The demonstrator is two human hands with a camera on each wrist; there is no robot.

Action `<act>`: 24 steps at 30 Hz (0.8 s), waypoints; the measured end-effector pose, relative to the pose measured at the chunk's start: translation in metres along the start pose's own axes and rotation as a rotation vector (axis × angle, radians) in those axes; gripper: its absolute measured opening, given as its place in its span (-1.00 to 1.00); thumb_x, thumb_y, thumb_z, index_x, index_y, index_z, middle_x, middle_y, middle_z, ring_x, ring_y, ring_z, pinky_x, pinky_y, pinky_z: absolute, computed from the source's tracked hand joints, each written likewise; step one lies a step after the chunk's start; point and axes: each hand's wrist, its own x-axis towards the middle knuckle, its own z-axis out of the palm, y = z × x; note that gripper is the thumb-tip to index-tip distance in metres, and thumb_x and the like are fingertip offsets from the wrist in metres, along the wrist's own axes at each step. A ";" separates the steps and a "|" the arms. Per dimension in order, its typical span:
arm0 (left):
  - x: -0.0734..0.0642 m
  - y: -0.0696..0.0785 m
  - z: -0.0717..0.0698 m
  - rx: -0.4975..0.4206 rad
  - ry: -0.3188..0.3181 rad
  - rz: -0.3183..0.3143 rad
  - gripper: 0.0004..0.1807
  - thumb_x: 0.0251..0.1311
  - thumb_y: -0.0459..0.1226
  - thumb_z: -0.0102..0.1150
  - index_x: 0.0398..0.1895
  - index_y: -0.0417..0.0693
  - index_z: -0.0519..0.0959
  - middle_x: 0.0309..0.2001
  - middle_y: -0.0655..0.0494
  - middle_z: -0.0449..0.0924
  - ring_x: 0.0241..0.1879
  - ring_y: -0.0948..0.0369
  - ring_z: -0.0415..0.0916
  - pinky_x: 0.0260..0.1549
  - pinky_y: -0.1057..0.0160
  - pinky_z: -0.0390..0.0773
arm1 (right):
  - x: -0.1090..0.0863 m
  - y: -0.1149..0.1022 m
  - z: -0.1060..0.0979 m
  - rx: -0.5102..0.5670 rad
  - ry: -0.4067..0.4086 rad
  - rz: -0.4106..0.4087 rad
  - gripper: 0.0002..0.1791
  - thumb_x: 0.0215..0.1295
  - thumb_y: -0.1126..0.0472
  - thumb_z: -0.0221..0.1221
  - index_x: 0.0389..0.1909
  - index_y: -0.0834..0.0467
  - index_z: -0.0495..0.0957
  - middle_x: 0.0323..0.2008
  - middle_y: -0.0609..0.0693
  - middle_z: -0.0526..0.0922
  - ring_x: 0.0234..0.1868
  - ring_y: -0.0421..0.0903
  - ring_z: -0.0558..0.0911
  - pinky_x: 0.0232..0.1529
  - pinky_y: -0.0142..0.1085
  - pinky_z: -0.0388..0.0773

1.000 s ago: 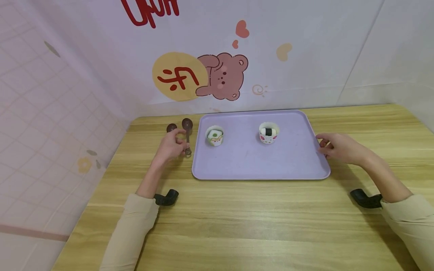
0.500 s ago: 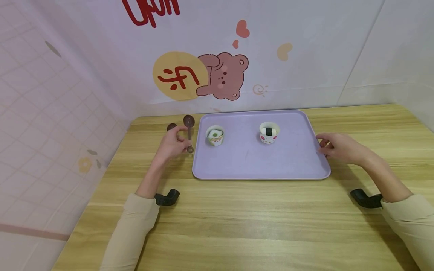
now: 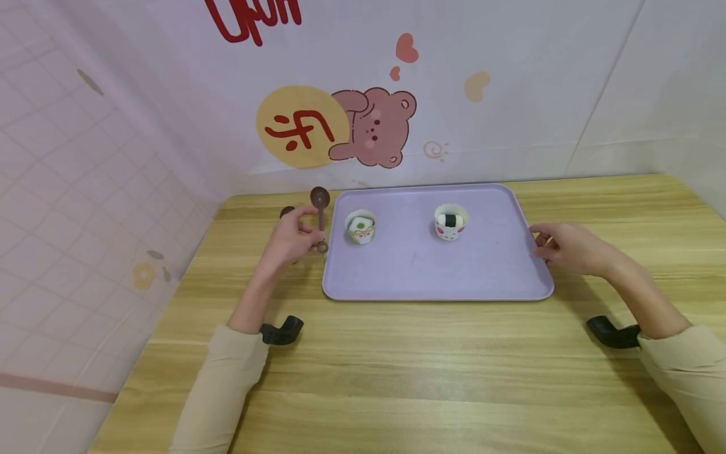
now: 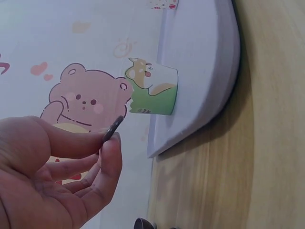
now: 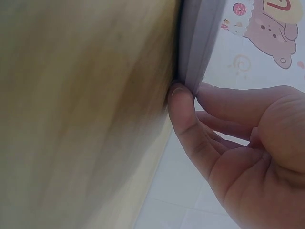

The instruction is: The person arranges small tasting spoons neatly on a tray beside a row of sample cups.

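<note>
My left hand (image 3: 292,238) pinches the handle of a brown spoon (image 3: 320,197), held up by the tray's left edge with its round bowl away from me. In the left wrist view the thumb and a fingertip meet on the dark handle end (image 4: 113,128). A second brown spoon (image 3: 287,211) lies partly hidden behind this hand. On the far side, my right hand (image 3: 575,247) pinches the right rim of a lilac tray (image 3: 431,277) between thumb and finger. Two patterned paper cups stand on the tray: one (image 3: 361,236) with a white, green-dotted piece, another (image 3: 448,233) with a white, black-banded piece.
The tray rests on a wood-grain table (image 3: 397,378). A white wall sheet (image 3: 510,75) with a printed bear rises behind it, and a tiled-pattern sheet (image 3: 68,221) borders the left. Black curved mounts (image 3: 283,331) stick out from both wrists.
The spoon in my left hand has come up off the table and shifted slightly away and right, toward the tray. My right hand keeps its place on the tray rim.
</note>
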 end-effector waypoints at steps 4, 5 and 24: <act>-0.001 0.003 0.000 -0.014 -0.009 0.008 -0.43 0.34 -0.42 0.22 0.41 -0.14 0.36 -0.15 -0.22 0.59 -0.39 0.13 0.61 -0.19 0.03 0.69 | 0.000 -0.001 0.000 -0.014 0.010 -0.003 -0.67 0.28 0.50 0.22 0.03 0.55 0.48 -0.35 0.05 0.65 -0.37 -0.09 0.64 -0.41 -0.32 0.63; -0.002 0.004 0.001 -0.019 -0.010 0.009 -0.43 0.35 -0.42 0.22 0.41 -0.14 0.36 -0.15 -0.23 0.59 -0.38 0.11 0.61 -0.18 0.00 0.69 | 0.000 -0.002 0.000 -0.016 0.012 -0.002 -0.67 0.28 0.50 0.22 0.03 0.54 0.48 -0.35 0.05 0.65 -0.37 -0.09 0.64 -0.41 -0.33 0.63; -0.002 0.021 0.009 -0.077 -0.013 0.016 -0.41 0.33 -0.44 0.23 0.41 -0.11 0.36 -0.14 -0.21 0.62 -0.35 0.08 0.62 -0.08 -0.07 0.66 | 0.001 0.002 0.000 -0.014 -0.004 0.000 -0.64 0.31 0.50 0.18 0.09 0.58 0.44 -0.33 0.07 0.64 -0.38 -0.10 0.64 -0.42 -0.31 0.62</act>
